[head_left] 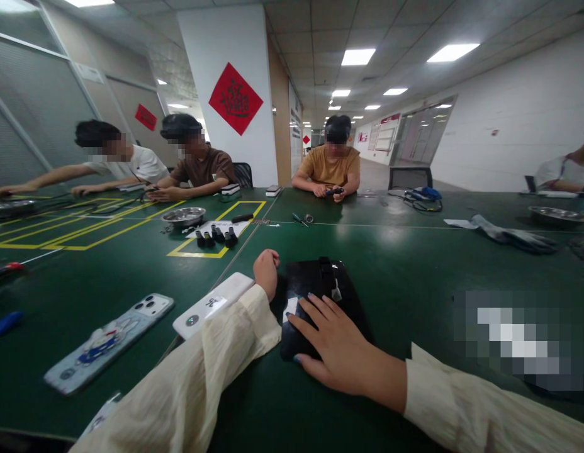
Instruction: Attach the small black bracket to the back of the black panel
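My right hand (336, 349) lies flat with its fingers spread on a black, rounded case-like object (304, 274), which has a strap and a white label; its exact kind is not clear. Just left of that object, my left hand (266, 274) rests on its side with the fingers curled in, and I see nothing held in it. Beside my left wrist is a white power bank-like slab (226, 299), partly covered by my sleeve. Farther left lies a phone (110, 343) in a pale blue case with a cartoon figure.
On the green table (415, 270) stand several black cylindrical parts (217, 236) near a metal bowl (184, 217). Gray gloves (509, 236) and another metal bowl (557, 216) lie to the right. A person (330, 167) sits opposite; others sit left and right.
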A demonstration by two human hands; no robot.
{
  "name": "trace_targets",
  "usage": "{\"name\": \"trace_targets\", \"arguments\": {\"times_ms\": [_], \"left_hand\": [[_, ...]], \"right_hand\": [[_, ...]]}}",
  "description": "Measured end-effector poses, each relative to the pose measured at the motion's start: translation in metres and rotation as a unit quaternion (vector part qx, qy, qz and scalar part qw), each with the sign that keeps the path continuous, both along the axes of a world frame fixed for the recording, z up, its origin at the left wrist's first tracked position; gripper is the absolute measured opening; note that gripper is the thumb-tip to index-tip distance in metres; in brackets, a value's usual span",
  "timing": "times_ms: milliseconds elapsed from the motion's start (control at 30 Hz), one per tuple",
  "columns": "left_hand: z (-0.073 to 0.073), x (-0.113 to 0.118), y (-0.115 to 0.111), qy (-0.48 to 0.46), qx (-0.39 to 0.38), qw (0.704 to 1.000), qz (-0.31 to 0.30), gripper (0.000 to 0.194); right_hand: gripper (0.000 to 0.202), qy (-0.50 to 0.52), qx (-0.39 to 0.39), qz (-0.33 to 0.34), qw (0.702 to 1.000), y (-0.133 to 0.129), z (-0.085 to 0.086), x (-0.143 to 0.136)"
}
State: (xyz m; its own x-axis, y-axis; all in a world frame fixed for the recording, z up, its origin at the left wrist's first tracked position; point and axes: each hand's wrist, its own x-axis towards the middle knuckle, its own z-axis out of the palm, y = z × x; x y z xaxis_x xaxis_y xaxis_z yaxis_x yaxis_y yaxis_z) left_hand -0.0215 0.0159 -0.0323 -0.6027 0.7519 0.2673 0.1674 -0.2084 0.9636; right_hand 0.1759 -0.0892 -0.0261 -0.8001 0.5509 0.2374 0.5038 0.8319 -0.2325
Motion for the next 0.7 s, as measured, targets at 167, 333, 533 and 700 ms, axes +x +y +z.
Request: {"name": "trace_targets", "arguments": {"times_ms": [167, 333, 533, 700], "left_hand": [[0.0, 0.001, 0.0, -0.01, 0.001, 1.0, -0.007, 0.016], [0.0, 0.002, -0.001, -0.004, 0.007, 1.0, -0.015, 0.016], [0.0, 0.003, -0.004, -0.008, 0.009, 1.0, -0.025, 0.016], [0.004, 0.009, -0.008, -0.003, -0.013, 0.999, -0.034, 0.016]], "right_hand": [[0.056, -0.009, -0.002, -0.022, 1.0, 0.002, 0.004, 0.001], [0.054, -0.005, -0.009, -0.043, 0.999, 0.003, 0.002, -0.005], [0.052, -0.041, 0.009, -0.066, 0.997, 0.023, 0.004, -0.011], [0.053, -0.052, 0.041, -0.053, 0.996, 0.038, 0.004, -0.013]]}}
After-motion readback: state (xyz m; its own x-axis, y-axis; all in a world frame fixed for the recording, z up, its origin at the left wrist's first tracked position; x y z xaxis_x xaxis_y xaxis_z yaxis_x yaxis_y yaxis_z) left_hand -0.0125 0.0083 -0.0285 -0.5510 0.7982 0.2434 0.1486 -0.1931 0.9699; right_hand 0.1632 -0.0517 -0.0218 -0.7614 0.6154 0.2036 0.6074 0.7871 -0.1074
